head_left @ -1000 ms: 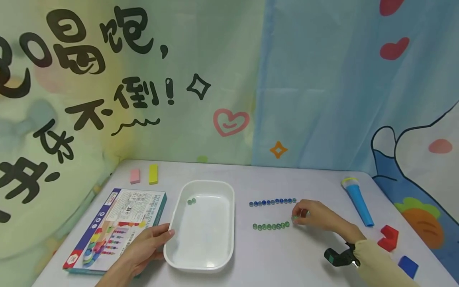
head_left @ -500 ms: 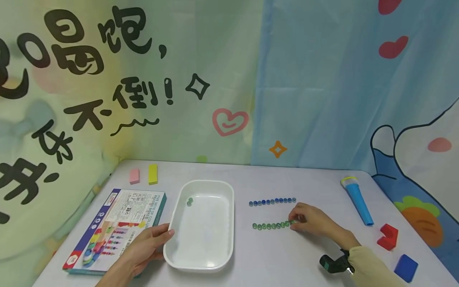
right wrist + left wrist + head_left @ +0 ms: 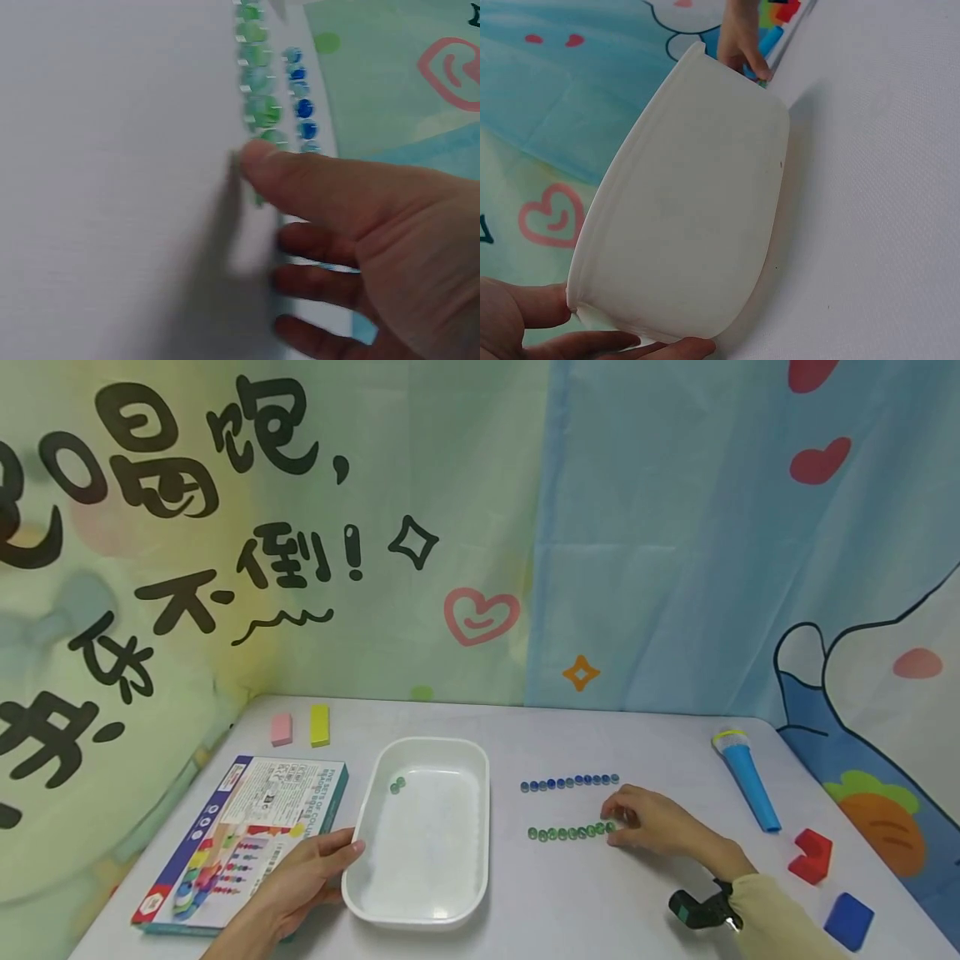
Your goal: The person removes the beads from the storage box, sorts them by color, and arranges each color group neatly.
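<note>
My left hand (image 3: 307, 881) grips the left rim of a white plastic tray (image 3: 423, 860), thumb on the edge and fingers below it. Two small green glass marbles (image 3: 395, 788) lie together near the tray's far left corner. To the right, a row of green marbles (image 3: 572, 833) lies on the table, with a row of blue marbles (image 3: 561, 784) behind it. At the green row's right end, my right hand (image 3: 663, 825) pinches the last green marble (image 3: 611, 828) between thumb and forefinger. In the right wrist view, the thumb (image 3: 266, 161) hides most of that marble.
A boxed game (image 3: 285, 793) lies left of the tray, with a pink block (image 3: 282, 728) and a yellow block (image 3: 320, 725) behind. On the right are a blue toy microphone (image 3: 752, 785), a red block (image 3: 812, 857) and a blue block (image 3: 850, 921). A printed curtain hangs behind.
My right hand has moved slightly left, bringing a green marble up against the row's right end. The two marbles in the tray have shifted a little. My left hand stays on the rim.
</note>
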The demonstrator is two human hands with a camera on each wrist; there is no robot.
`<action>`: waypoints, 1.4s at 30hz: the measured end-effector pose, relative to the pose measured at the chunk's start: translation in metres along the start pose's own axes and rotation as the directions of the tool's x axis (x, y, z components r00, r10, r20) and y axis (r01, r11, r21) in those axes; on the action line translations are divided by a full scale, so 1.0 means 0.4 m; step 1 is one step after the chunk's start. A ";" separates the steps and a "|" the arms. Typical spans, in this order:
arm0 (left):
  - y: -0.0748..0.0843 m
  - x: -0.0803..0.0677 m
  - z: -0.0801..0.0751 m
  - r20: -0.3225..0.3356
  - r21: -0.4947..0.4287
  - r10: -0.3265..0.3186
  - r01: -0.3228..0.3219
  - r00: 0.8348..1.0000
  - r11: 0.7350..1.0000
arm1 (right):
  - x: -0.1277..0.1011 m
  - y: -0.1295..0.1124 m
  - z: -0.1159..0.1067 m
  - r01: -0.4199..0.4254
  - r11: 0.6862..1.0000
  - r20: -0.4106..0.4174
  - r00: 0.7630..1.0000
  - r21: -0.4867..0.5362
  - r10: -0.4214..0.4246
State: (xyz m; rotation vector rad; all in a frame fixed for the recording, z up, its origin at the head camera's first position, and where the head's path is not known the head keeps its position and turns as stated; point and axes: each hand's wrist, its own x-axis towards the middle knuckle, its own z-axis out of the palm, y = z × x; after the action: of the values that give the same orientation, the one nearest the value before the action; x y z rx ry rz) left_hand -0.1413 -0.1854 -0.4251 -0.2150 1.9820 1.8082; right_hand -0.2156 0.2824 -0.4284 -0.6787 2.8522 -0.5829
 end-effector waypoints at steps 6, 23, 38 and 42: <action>-0.001 0.001 0.000 0.006 -0.006 0.002 -0.002 1.000 1.000 | 0.031 -0.045 -0.054 0.040 0.999 0.015 0.999 0.015 -0.040; 0.003 0.006 0.004 -0.045 -0.009 -0.029 0.028 0.999 1.000 | 0.367 -0.476 0.003 0.305 0.952 0.086 0.948 0.030 -0.307; -0.003 0.003 0.000 0.029 -0.038 0.020 -0.019 0.999 0.999 | 0.472 -0.555 0.168 0.128 0.974 0.204 0.975 -0.185 -0.090; -0.003 0.001 -0.004 0.035 -0.039 0.027 -0.026 0.999 0.999 | 0.465 -0.559 0.177 0.153 0.965 0.174 0.978 -0.212 -0.117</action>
State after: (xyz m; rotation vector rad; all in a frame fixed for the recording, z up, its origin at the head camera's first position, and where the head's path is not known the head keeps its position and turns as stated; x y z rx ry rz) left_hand -0.1416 -0.1870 -0.4263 -0.1679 1.9356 1.8548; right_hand -0.2745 -0.0107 -0.4130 -0.9179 2.7588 -0.2109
